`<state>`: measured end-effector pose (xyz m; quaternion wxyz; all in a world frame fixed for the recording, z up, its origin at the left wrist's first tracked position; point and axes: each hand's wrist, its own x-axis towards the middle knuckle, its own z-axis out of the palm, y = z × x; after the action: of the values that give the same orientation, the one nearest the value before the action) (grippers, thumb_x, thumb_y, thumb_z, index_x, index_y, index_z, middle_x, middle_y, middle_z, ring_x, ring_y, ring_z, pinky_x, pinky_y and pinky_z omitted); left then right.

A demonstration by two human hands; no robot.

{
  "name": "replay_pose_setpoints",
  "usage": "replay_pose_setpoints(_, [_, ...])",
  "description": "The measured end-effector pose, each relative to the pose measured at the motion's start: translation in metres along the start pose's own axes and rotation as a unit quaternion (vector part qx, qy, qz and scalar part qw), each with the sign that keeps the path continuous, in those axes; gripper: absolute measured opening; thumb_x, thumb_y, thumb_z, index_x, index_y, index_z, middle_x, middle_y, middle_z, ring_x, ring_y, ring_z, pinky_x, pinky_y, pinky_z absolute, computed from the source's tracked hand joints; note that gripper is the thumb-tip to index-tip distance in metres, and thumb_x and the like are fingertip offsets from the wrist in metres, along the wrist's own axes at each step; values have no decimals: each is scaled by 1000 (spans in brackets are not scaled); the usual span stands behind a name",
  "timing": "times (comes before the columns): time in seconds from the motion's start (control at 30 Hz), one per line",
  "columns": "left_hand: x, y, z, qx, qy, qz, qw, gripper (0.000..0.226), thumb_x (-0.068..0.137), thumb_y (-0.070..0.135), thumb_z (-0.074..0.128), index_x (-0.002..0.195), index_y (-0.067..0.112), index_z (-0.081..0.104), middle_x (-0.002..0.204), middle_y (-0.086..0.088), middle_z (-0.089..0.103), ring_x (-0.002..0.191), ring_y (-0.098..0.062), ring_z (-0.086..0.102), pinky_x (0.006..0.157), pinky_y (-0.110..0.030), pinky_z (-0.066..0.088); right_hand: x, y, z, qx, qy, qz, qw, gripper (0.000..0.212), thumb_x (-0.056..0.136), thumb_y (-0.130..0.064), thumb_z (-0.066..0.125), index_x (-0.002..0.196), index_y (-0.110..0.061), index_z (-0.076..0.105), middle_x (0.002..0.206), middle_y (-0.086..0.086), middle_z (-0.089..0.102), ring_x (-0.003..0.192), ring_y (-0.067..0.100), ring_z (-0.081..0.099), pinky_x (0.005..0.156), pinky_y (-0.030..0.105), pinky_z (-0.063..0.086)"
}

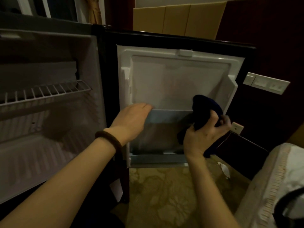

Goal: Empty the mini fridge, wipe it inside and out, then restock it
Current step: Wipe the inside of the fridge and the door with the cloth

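Covering the near floor was a patterned carpet point(164, 195) in dull gold, with a scrap of white paper point(224, 170) lying on it to the right. At the near right corner sat a piece of furniture draped in a white fringed cover point(269, 178). The mini fridge point(49, 112) stood on the left, its cavity bare, with a white wire shelf point(46, 92) across the middle (nothing rested on it). Its door point(177, 83) hung wide open, the pale inner lining facing the camera, with a translucent bluish door rail point(166, 115) across the lower part. Right of the door, white switch plates point(266, 83) were set in a dark wall, and a small white socket point(236, 128) sat lower down. Farther back, a flat cardboard box point(177, 18) leaned against the wall, and a curtain point(95, 10) hung at the far left.

The left hand point(133, 120) reached forward with its wrist wearing a dark band point(109, 139); its fingers bent over the left end of the door rail, gripping it. The right hand point(205, 134) was raised just right of the rail, fingers and thumb curled round a bunched dark blue cloth point(205, 109), which bulged above the knuckles against the lining of the door and hung below the palm.
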<state>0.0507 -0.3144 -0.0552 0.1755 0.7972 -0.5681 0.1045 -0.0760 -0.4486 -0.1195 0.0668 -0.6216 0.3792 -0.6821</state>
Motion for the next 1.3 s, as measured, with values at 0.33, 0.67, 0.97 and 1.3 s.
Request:
replay_pose_setpoints(0.33, [11,7,7,14,36,-24,999,17,91,17,46,107,15,51,111,-8,58,99,-29,53,81,-38,42,-118,-57,51,146,-289,130,937,50,65,0,50,115,-1,50,126,18,35,105,36,49,92,37,44])
replay_pose_setpoints(0.67, [8,1,27,44,115,41,992,16,83,16,61,96,10,53,96,-11,59,88,-30,55,78,-37,36,-28,13,48,104,6,444,890,63,84,8,49,142,0,26,142,25,22,126,38,35,105,26,25])
replay_pose_setpoints(0.97, [15,3,30,39,137,35,989,9,76,7,60,83,9,54,78,-11,61,70,-32,57,65,-34,39,-104,-49,37,217,-318,200,901,46,75,3,64,119,-7,53,116,6,46,96,18,53,84,29,46])
replay_pose_setpoints(1.3, [8,5,24,16,132,16,991,7,91,14,49,98,14,51,101,-7,59,95,-27,54,82,-33,34,99,-47,-18,-381,-332,-282,815,33,87,-21,56,120,-24,60,136,13,35,124,39,29,95,47,33])
